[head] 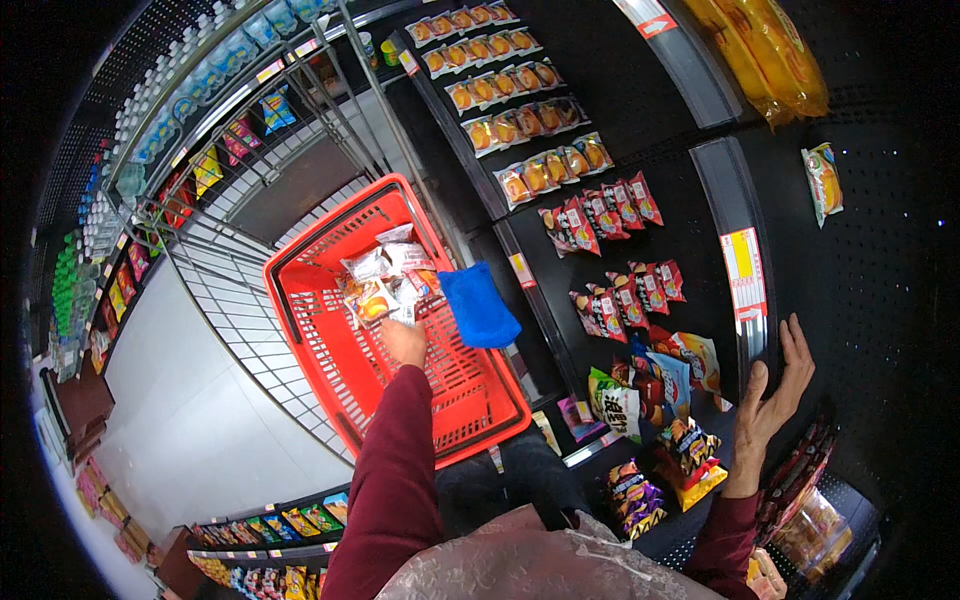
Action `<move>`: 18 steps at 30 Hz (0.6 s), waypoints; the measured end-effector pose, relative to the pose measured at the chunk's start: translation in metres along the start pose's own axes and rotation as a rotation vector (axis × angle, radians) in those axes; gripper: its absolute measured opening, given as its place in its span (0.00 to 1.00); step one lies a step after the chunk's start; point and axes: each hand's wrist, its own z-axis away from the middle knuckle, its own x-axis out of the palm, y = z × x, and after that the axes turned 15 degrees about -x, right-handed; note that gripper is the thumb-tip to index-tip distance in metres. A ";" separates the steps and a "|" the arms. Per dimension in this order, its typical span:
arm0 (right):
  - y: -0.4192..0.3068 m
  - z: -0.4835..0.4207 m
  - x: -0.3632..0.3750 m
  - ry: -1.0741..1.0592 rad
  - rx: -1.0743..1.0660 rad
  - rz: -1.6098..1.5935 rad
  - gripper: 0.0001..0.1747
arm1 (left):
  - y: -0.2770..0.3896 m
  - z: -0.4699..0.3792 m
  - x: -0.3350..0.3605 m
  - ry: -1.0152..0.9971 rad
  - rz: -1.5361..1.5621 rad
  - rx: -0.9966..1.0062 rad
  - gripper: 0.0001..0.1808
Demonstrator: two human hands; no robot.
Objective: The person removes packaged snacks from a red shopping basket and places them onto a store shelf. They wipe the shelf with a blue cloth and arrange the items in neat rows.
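My left hand reaches down into a red plastic shopping basket, at the near side of a pile of small packaged snacks. Its fingertips are hidden, so whether they grip a packet is unclear. A folded blue cloth hangs over the basket's right rim. On the right, my right hand is spread with nothing in it, beside the front edge of an upper shelf. One wrapped snack lies farther along that shelf.
The basket rests on a metal wire shopping cart. Beside it, a black shelf holds rows of packaged snacks, red snack bags and mixed bags. Large yellow packages lie at upper right. Bottled drinks line the far-left shelving.
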 end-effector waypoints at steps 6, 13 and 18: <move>-0.002 -0.001 -0.002 0.009 0.030 -0.047 0.30 | -0.022 0.012 -0.044 -0.606 0.574 -0.211 0.21; -0.002 -0.001 -0.002 0.014 0.033 -0.070 0.27 | -0.006 0.076 -0.161 -1.131 1.220 -0.333 0.15; -0.005 -0.005 -0.007 -0.007 0.054 -0.098 0.26 | 0.043 0.128 -0.239 -1.279 1.094 0.042 0.21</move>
